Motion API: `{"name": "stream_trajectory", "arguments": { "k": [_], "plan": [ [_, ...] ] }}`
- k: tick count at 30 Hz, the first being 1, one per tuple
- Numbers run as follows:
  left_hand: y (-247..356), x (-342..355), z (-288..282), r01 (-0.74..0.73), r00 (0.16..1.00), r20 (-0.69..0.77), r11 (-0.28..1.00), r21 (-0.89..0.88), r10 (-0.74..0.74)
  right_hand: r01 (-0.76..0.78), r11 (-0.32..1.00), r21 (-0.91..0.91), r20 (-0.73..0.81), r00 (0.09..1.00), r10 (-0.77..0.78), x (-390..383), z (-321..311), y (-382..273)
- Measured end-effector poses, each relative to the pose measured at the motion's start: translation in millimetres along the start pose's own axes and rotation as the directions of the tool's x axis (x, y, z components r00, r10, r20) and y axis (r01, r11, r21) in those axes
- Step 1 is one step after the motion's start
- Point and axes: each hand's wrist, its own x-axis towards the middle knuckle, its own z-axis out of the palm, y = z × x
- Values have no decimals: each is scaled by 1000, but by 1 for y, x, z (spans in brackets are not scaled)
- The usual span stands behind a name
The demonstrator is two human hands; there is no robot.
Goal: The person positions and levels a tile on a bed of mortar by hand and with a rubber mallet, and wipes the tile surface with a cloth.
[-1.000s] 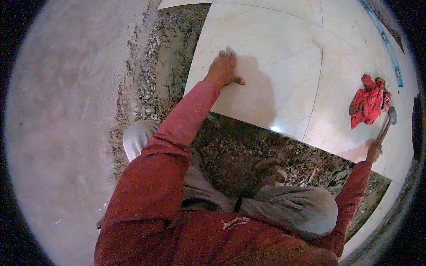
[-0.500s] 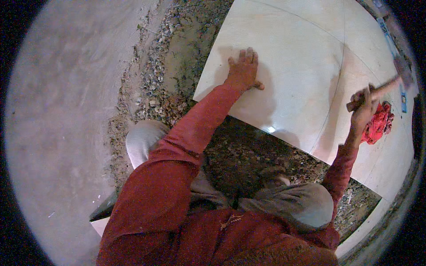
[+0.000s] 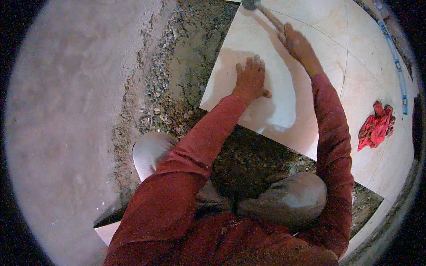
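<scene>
My left hand (image 3: 251, 80) lies flat on a large pale floor tile (image 3: 284, 104), its fingers spread. Further up the tile, my right hand (image 3: 298, 44) is closed round the wooden handle of a mallet (image 3: 271, 18). The mallet's dark head (image 3: 251, 4) is at the tile's far left corner, partly cut off by the top of the picture; whether it touches the tile I cannot tell. Shadows of both arms fall across the tile.
A crumpled red cloth (image 3: 375, 126) lies on the tiles at right. Beyond it is a blue spirit level (image 3: 397, 66). Gravelly mortar (image 3: 166, 80) runs along the tile's left edge, with grey concrete floor (image 3: 66, 111) further left. Dark loose bedding (image 3: 248, 155) lies before my knees.
My right hand has swung the mallet from beside the red cloth up and left to the tile's far corner. My left hand stays flat on the tile.
</scene>
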Motion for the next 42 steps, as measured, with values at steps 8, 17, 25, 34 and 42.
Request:
{"name": "stream_trajectory", "arguments": {
  "k": [8, 17, 25, 34, 42],
  "plan": [
    [7, 3, -3, -7, 999, -34, 999, 54, 9, 5, 997, -82, -1, 1000, -5, -27, 29, 9],
    [-1, -1, 4, -7, 996, -87, 999, 41, 10, -28, 995, 94, -160, 986, 43, -23, 10, -33],
    [-5, 2, 12, -10, 999, -41, 998, 59, 12, -118, 984, 131, -56, 990, 126, -28, 15, -44],
    [1, 0, 4, 8, 1000, -6, 1000, 2, -8, -28, 1000, 2, -48, 998, 28, -24, 17, -42],
    [5, 0, -1, 17, 998, 58, 999, 29, -18, -104, 987, 122, -11, 994, 106, -56, 7, -43]
  ]
}}
